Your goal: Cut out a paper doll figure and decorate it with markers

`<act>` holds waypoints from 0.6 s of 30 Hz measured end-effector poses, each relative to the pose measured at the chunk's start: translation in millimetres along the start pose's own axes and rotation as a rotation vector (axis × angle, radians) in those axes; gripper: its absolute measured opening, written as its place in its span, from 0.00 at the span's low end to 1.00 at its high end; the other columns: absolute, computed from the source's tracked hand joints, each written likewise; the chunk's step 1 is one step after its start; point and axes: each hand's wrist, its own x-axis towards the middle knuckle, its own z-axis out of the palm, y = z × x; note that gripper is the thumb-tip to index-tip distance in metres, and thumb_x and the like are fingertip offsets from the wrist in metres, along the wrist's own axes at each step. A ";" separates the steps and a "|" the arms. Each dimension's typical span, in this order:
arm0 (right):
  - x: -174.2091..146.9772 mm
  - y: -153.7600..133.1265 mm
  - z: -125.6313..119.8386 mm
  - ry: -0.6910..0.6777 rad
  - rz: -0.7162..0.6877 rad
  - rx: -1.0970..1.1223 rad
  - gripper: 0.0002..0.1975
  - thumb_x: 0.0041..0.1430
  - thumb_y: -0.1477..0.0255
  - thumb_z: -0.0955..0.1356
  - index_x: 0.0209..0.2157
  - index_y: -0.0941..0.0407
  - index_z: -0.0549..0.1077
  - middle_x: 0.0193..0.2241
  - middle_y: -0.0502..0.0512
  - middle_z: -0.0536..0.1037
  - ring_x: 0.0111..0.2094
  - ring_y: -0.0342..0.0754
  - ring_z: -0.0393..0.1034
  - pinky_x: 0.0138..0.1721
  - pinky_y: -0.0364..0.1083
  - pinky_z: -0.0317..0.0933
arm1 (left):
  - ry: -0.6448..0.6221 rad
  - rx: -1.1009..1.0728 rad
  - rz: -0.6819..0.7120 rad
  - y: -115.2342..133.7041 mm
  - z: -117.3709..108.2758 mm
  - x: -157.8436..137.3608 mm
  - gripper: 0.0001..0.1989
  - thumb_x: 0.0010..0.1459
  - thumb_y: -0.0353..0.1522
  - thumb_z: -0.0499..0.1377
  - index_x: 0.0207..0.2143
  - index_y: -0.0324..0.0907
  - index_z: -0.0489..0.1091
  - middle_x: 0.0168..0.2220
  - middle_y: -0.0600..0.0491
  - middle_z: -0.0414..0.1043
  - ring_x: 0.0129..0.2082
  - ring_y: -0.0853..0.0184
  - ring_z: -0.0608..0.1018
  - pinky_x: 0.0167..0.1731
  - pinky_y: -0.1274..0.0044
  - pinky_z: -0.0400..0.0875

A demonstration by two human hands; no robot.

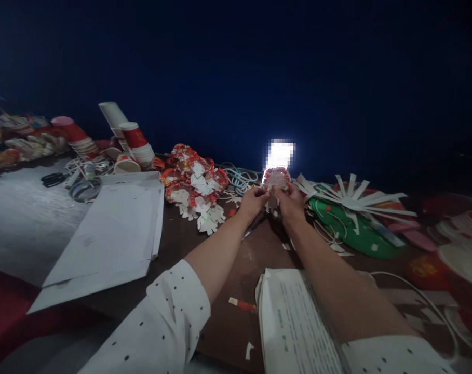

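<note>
A bench point(231, 272) is littered with paper scraps point(249, 351). Beyond the printed packet point(290, 327), a red-rimmed paper piece point(278, 177) is grasped by the fingers of the left hand point(254, 201) and right hand point(292, 205); beyond and left of the packet, red-and-white cutouts point(197, 188) are heaped.

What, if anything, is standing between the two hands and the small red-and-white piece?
Nothing visible does: the left hand and right hand already hold the red-and-white piece at its lower part. The bright pixelated patch appears beyond it, not between.
</note>
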 end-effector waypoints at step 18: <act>3.3 -2.3 -3.6 0.063 -0.037 -0.102 0.23 0.38 0.67 0.74 0.40 0.58 0.75 0.33 0.55 0.81 0.31 0.50 0.75 0.33 0.47 0.67 | -0.019 0.085 0.043 0.9 5.6 -1.2 0.13 0.44 0.32 0.66 0.33 0.37 0.70 0.31 0.52 0.73 0.32 0.70 0.72 0.37 0.77 0.66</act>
